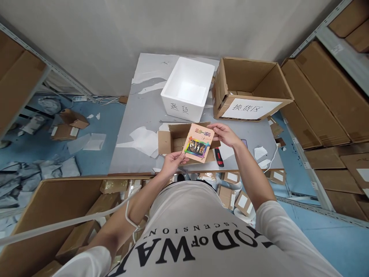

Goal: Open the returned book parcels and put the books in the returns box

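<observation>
Both my hands hold a flat, square, peach-coloured printed box or booklet (198,143) with a rainbow-framed picture; I cannot tell which it is. My left hand (173,162) pinches its lower left corner, and my right hand (224,134) grips the upper right corner. Beneath it stands an open small cardboard box (165,142), partly hidden by the printed item. A red and black box cutter (219,157) lies on the table just right of that box.
On the grey table (127,154) stand a white foam box (181,107) and a large open carton (253,109), both with handwritten labels. Torn white paper (144,140) lies at left. A big carton of parcels (72,188) is at lower left; shelved cartons (319,100) line the right.
</observation>
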`<action>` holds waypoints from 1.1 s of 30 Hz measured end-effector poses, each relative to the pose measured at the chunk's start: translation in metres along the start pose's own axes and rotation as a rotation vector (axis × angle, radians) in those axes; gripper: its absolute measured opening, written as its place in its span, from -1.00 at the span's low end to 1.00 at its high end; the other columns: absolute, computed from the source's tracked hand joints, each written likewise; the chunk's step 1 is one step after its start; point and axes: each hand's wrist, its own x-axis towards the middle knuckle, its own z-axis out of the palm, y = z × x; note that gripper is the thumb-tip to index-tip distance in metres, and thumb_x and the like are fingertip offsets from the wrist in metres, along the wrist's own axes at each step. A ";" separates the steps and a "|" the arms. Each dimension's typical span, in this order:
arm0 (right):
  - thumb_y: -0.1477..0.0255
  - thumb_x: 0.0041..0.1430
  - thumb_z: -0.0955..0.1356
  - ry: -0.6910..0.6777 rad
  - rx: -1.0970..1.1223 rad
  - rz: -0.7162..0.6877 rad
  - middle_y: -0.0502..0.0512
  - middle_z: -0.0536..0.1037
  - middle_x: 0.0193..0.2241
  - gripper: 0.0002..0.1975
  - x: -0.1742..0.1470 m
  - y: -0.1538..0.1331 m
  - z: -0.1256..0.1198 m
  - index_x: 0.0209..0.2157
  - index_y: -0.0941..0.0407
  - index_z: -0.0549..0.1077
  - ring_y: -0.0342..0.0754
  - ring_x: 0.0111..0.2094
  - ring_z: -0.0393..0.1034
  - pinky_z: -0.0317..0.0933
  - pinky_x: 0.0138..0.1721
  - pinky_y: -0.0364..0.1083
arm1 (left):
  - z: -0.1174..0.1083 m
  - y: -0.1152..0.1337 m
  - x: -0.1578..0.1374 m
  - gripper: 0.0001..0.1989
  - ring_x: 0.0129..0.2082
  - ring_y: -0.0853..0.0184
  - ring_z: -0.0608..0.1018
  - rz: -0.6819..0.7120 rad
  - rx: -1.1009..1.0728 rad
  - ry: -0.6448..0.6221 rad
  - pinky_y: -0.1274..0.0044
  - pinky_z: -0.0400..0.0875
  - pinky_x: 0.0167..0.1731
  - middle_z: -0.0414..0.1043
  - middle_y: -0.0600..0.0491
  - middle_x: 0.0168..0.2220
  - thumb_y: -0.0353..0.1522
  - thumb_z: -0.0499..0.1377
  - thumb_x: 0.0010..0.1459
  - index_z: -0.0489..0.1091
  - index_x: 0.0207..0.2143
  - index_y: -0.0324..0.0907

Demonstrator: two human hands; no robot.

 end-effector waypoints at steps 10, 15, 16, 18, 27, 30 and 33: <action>0.24 -0.05 0.50 -0.047 -0.303 -0.199 0.10 0.58 -0.22 -0.69 -0.001 -0.025 -0.006 -0.24 0.06 0.59 -0.04 -0.19 0.47 0.37 -0.11 0.03 | 0.013 0.003 0.001 -0.36 -0.49 0.43 0.58 0.049 -0.135 0.009 0.61 0.43 -0.44 0.56 0.09 -0.46 -0.17 0.40 -0.13 0.35 0.01 -0.16; 0.20 0.00 0.47 -0.049 -0.535 -0.455 0.11 0.51 -0.15 -0.77 0.014 -0.057 0.001 -0.35 0.05 0.59 -0.02 -0.14 0.40 0.32 -0.13 0.02 | 0.022 0.006 0.001 -0.52 -0.44 0.40 0.59 0.121 -0.162 -0.018 0.57 0.48 -0.38 0.57 0.04 -0.39 -0.15 0.37 -0.08 0.40 -0.15 -0.19; 0.21 0.01 0.47 -0.052 -0.550 -0.462 0.10 0.52 -0.19 -0.78 0.017 -0.063 0.003 -0.35 0.06 0.59 -0.02 -0.16 0.40 0.32 -0.13 0.02 | 0.024 0.006 0.000 -0.54 -0.39 0.38 0.61 0.128 -0.147 -0.030 0.55 0.49 -0.35 0.58 0.00 -0.32 -0.15 0.37 -0.09 0.43 -0.17 -0.20; 0.23 0.04 0.45 -0.050 -0.572 -0.439 0.08 0.55 -0.29 -0.78 0.023 -0.073 0.008 -0.34 0.09 0.58 -0.04 -0.23 0.42 0.31 -0.15 0.01 | 0.027 0.008 -0.001 -0.56 -0.32 0.33 0.61 0.149 -0.069 -0.057 0.53 0.50 -0.31 0.58 -0.06 -0.23 -0.16 0.38 -0.11 0.47 -0.21 -0.22; 0.25 0.10 0.38 -0.147 -0.631 -0.204 0.09 0.61 -0.36 -0.69 0.054 -0.060 0.023 -0.22 0.17 0.60 -0.08 -0.36 0.44 0.33 -0.32 -0.09 | 0.037 -0.007 -0.001 -0.54 -0.37 0.31 0.62 0.137 -0.002 0.058 0.54 0.51 -0.40 0.59 -0.02 -0.35 -0.06 0.33 -0.07 0.42 -0.26 -0.22; 0.25 0.04 0.42 -0.165 -0.649 -0.148 0.08 0.63 -0.36 -0.71 0.063 -0.051 0.025 -0.26 0.15 0.62 -0.06 -0.35 0.46 0.35 -0.30 -0.08 | 0.041 -0.011 -0.006 -0.49 -0.39 0.29 0.64 0.054 -0.107 0.091 0.54 0.51 -0.42 0.59 -0.01 -0.36 -0.07 0.36 -0.10 0.33 -0.21 -0.20; 0.28 0.01 0.46 -0.109 -0.596 -0.106 0.09 0.63 -0.36 -0.74 0.063 -0.047 0.023 -0.28 0.13 0.63 -0.06 -0.34 0.47 0.38 -0.28 -0.07 | 0.044 -0.014 -0.011 -0.49 -0.35 0.25 0.65 0.011 -0.158 0.089 0.52 0.51 -0.38 0.59 -0.03 -0.35 -0.10 0.38 -0.13 0.29 -0.24 -0.20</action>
